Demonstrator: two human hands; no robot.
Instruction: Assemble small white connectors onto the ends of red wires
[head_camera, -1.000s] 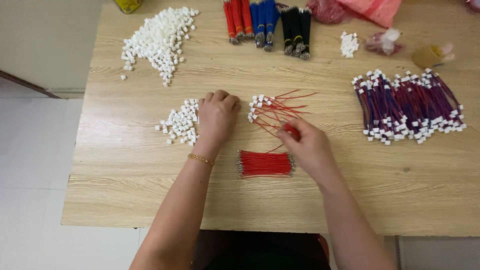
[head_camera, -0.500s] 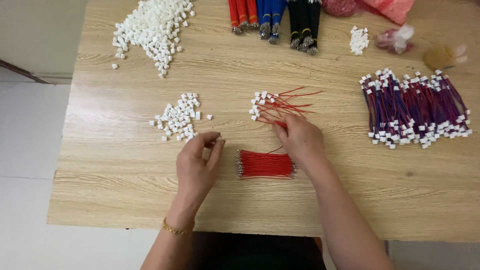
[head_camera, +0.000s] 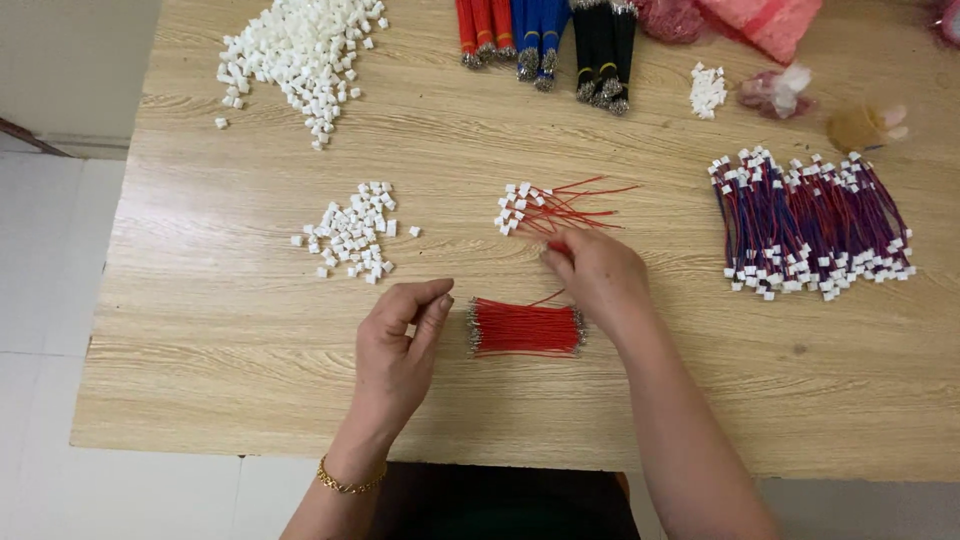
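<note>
Hands work at the centre of the wooden table (head_camera: 200, 380). The left hand (head_camera: 400, 350) pinches a small white connector (head_camera: 411, 329) between thumb and fingers, left of the red wire bundle (head_camera: 525, 328). The right hand (head_camera: 595, 275) grasps a red wire (head_camera: 560, 246) just below the finished red wires (head_camera: 550, 208). Loose connectors (head_camera: 355, 240) lie at centre left.

Both forearms are bare, with no sleeves in view. The left hand (head_camera: 398, 352) has a thin gold chain bracelet (head_camera: 349, 483) around its wrist. The right hand (head_camera: 597, 277) wears nothing. No rings show on the fingers (head_camera: 432, 303) of either hand.
</note>
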